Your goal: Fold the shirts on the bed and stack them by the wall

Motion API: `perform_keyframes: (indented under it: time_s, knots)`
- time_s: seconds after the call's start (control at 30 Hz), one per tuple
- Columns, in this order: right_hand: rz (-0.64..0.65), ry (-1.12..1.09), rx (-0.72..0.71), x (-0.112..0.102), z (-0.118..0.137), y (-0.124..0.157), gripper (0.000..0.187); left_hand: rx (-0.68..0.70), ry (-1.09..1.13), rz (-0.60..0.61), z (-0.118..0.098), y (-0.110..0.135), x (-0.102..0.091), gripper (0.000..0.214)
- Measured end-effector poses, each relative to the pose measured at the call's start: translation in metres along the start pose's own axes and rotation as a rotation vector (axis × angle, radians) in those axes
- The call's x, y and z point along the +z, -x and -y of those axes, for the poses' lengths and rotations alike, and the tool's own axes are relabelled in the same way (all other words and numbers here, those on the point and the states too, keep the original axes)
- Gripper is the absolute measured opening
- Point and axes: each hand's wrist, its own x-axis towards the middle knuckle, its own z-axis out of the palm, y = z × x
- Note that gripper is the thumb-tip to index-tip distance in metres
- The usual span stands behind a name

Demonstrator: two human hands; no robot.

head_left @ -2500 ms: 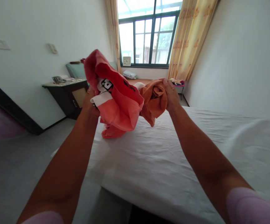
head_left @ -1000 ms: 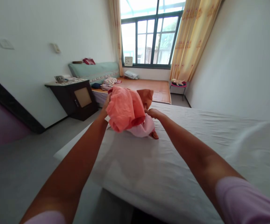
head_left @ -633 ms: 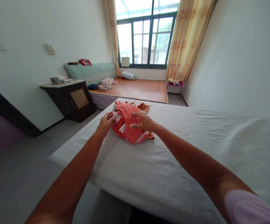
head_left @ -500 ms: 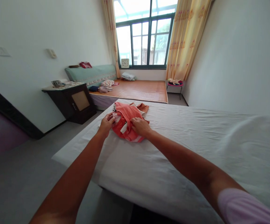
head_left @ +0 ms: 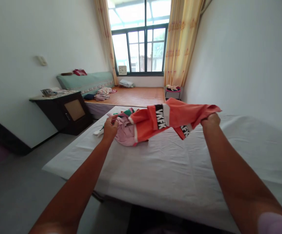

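Coral garment (head_left: 180,114) in your clenched right hand (head_left: 211,122), curled left hand (head_left: 111,128) at pink cloth (head_left: 125,132), hold unclear, ten-o'clock cabinet (head_left: 73,112) shut

Your orange clothing (head_left: 176,114) looks like matt cloth. Your white sheet (head_left: 155,172) is wrinkly cloth, and the brown mat (head_left: 141,95) looks smooth and shiny.

White capitals reading VKFK ran along a black band (head_left: 159,117) on the coral-red garment (head_left: 176,114), a second black band (head_left: 185,131) on the same piece showed FK after partly hidden lettering, and the marks on the square clock (head_left: 122,70) were too small to read.
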Motion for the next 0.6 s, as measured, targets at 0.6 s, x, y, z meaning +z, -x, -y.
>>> perform_keyframes:
  time_s: [0.6]
  knots:
    - [0.546, 1.140, -0.559, -0.139, -0.026, 0.032, 0.035, 0.227, -0.513, 0.509, -0.008, 0.001, 0.108, 0.022]
